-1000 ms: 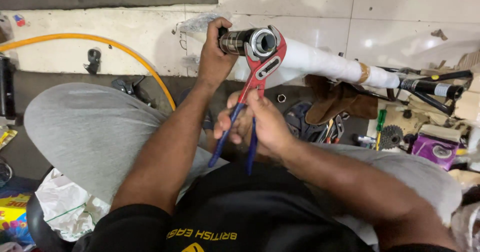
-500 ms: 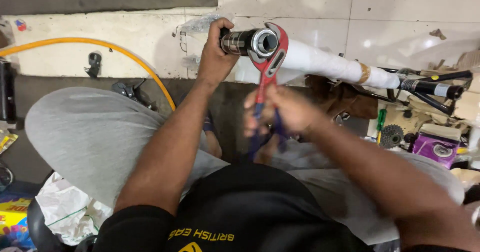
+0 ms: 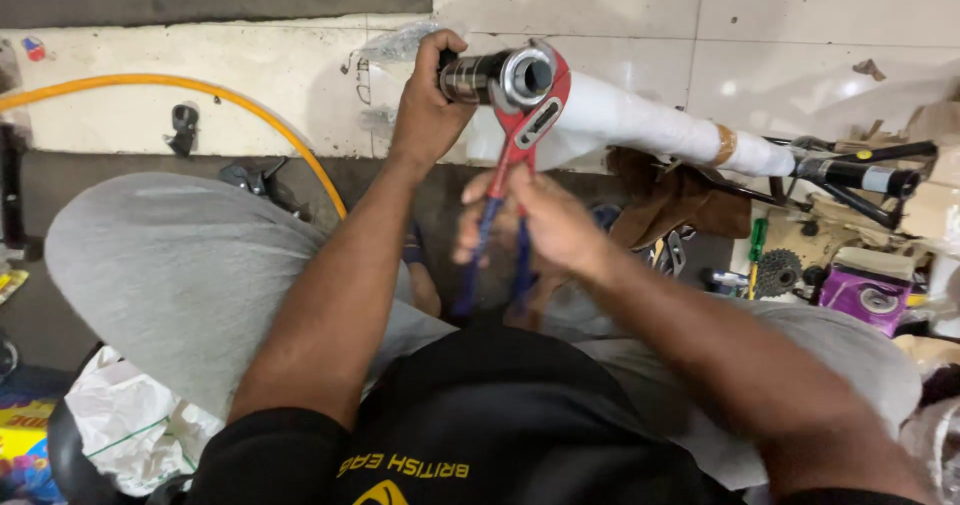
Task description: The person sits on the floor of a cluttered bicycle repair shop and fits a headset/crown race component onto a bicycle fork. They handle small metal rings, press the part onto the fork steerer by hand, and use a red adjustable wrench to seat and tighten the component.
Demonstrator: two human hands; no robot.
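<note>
Mid-job as far as I could judge — the red pliers wrench was already seated on the metal fitting at the end of the white-wrapped bike frame tube, jaws closed round it, blue handles hanging down toward my lap. Left hand was wrapped tight around the dark end of the fitting, bracing it. Right hand was clamped on the blue handles, somewhat motion-blurred. Fitting was not off yet; whether it had loosened at all I couldn't tell. The fitting looked like a short silver cylinder with an open bore facing the camera and a dark ribbed section behind it — held up in the air over my knees, in front of the white wall tiles. The tube ran off to the right toward a clutter of parts, a sprocket and a purple box on the floor.
</note>
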